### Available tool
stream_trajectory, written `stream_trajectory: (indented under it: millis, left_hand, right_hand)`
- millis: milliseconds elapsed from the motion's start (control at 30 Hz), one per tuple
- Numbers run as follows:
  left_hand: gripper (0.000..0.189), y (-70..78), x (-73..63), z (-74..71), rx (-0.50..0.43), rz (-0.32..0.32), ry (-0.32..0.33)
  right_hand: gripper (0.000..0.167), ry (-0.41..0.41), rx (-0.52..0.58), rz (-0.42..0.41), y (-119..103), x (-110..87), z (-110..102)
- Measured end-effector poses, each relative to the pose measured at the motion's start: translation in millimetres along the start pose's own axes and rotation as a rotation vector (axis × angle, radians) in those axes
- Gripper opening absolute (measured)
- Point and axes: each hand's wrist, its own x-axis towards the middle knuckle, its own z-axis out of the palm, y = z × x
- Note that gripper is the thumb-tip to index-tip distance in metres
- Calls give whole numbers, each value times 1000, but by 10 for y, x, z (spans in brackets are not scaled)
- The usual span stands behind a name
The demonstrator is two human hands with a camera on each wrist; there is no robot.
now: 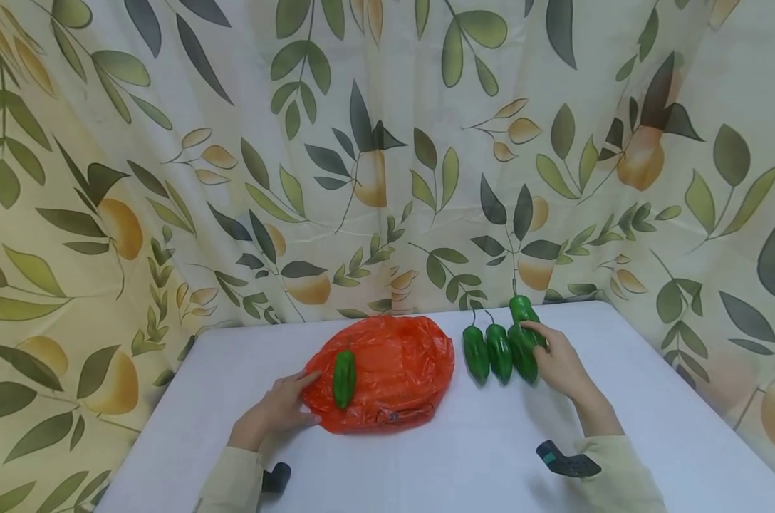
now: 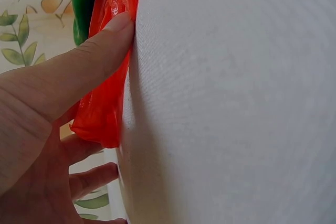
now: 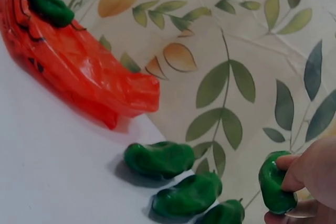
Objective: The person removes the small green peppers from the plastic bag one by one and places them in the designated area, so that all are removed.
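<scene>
In the head view, a crumpled red plastic bag (image 1: 394, 370) lies flat on the white table, with one green pepper (image 1: 344, 379) on its left part. My left hand (image 1: 281, 405) rests at the bag's left edge, fingers spread; the thumb (image 2: 107, 43) touches the red plastic in the left wrist view. Farther right, my right hand (image 1: 562, 362) pinches another green pepper (image 3: 274, 182) between thumb and fingers. Beside it, three green peppers lie in a row: a left one (image 1: 475, 354), a middle one (image 1: 499, 353) and a right one (image 1: 522, 354).
The white table (image 1: 400, 474) reaches back to a leaf-and-fruit patterned curtain (image 1: 387, 178), which also hangs along both sides. Dark devices are strapped at the left wrist (image 1: 276, 479) and right wrist (image 1: 567, 462).
</scene>
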Motion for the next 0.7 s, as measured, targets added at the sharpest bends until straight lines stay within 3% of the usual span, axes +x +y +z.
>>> stream_trajectory:
  millis: [267, 700]
  left_hand:
    - [87, -8, 18, 4, 0, -15, -8]
    - [88, 5, 22, 11, 2, -15, -1]
  right_hand:
    - [55, 22, -52, 65, 199, 7, -59]
    - [55, -15, -87, 162, 417, -2, -44]
